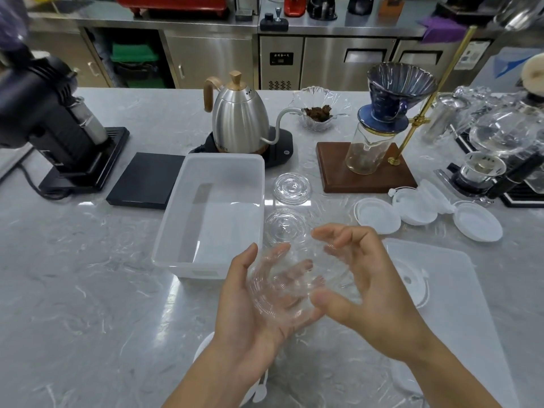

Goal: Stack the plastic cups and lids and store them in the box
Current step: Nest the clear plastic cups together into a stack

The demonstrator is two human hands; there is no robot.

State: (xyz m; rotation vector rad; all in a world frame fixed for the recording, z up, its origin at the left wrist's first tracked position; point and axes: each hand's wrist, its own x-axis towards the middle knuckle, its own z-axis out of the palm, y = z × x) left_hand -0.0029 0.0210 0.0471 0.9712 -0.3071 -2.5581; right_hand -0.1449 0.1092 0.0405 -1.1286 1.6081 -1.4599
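Observation:
A clear plastic lid (282,285) rests in the palm of my left hand (253,307), just in front of the box. My right hand (362,278) pinches its right edge with thumb and curled fingers; the lid is blurred. The translucent white box (212,213) stands open and holds nothing, to the left of my hands. Two more clear lids lie on the counter right of the box, one (291,188) farther and one (284,229) nearer. Several white lids (426,214) lie further right. The box's flat cover (441,295) lies under my right arm.
Behind the box stand a steel gooseneck kettle (240,119) on its base, a black scale (145,179) and a black grinder (50,119). A pour-over stand (382,136) on a wooden base, a glass bowl (319,111) and siphon glassware (497,142) are at the right.

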